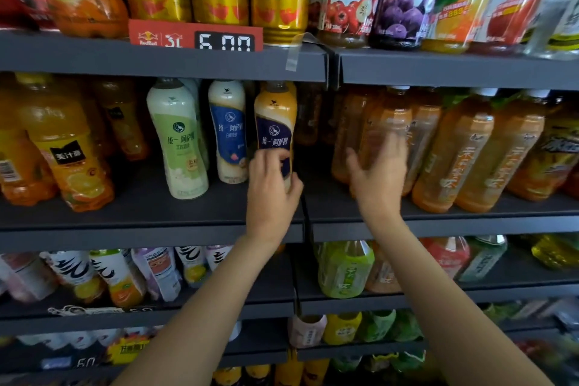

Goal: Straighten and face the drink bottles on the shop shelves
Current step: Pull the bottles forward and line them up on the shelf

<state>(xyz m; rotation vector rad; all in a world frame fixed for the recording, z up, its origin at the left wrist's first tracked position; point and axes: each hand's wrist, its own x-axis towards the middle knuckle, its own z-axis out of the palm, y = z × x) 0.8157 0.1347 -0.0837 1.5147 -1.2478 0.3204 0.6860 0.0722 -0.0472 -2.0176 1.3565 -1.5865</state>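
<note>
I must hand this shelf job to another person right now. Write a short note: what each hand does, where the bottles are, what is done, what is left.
Left hand: grips the yellow milk tea bottle low on its body, middle shelf.
Right hand: open, blurred, at the orange tea bottles right of the divider; contact unclear.
Done: green milk tea bottle and blue milk tea bottle show their labels forward.
Left: set the yellow one in line, then straighten the leaning orange tea bottles.

Orange-topped bottle wears a navy label; shelf dark grey.
</note>
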